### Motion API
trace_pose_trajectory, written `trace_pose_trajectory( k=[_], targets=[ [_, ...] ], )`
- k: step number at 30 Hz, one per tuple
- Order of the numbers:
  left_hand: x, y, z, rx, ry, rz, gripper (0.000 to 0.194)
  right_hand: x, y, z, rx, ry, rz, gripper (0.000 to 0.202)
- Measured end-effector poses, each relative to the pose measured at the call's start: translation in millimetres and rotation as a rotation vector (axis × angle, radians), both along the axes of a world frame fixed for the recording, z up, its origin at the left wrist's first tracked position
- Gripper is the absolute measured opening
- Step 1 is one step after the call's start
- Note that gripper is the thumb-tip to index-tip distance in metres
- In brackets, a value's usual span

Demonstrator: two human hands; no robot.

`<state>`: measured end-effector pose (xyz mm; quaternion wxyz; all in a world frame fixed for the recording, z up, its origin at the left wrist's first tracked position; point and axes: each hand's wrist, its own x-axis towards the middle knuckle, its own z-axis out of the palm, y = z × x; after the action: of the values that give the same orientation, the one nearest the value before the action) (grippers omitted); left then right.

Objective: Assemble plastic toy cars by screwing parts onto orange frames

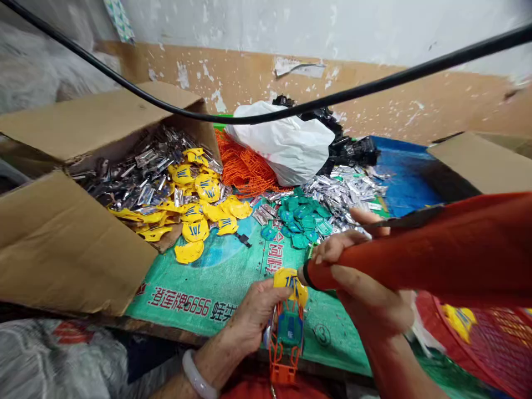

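Orange-framed assembly point(288, 328), at the front edge of the tabletop point(245, 266)!
The left hand point(254, 313) had its fingers round it, thumb on the yellow cover point(286, 280); it looked light, stiff and slick, the thin frame point(284, 373) perhaps fragile, the sides the safest hold; rightward, the right hand point(374, 299) wrapped its fingers round a red driver point(419, 257), tip at the cover.

I've got a lane for a hand over the green sheet point(249, 263), between the left hand point(255, 313) and the yellow pieces point(193, 230). Leftward, the cardboard box point(78, 249) walls me in; at the back, teal pieces point(305, 219) block. Right's tight: the red tool point(399, 255) in the right hand point(366, 291) bars it, red basket point(494, 332) beyond. Up top, a black cable point(233, 118) sags across.
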<state>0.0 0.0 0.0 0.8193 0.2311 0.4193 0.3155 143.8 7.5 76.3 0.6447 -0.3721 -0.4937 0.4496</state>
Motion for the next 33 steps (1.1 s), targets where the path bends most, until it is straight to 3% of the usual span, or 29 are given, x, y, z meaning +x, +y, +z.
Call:
trace_pose_trajectory(
  k=[9, 24, 30, 33],
  targets=[
    [-0.3, -0.7, 1.0, -0.032, -0.035, 0.043, 0.031, -0.8, 1.8, -3.0, -0.001, -0.018, -0.028, 0.056],
    [-4.5, -6.2, -10.9, 0.099, 0.051, 0.005, 0.023, -2.9, 2.1, -15.7, 0.049, 0.042, 0.005, 0.046],
    [-7.6, -5.7, -11.3, 0.094, 0.038, -0.019, 0.025, -0.2, -1.9, -0.7, 0.052, 0.102, 0.023, 0.055],
    [-8.0, -2.9, -10.5, 0.051, 0.026, 0.003, 0.027, 9.9, 8.2, 11.8, 0.089, 0.100, -0.094, 0.056]
  ],
)
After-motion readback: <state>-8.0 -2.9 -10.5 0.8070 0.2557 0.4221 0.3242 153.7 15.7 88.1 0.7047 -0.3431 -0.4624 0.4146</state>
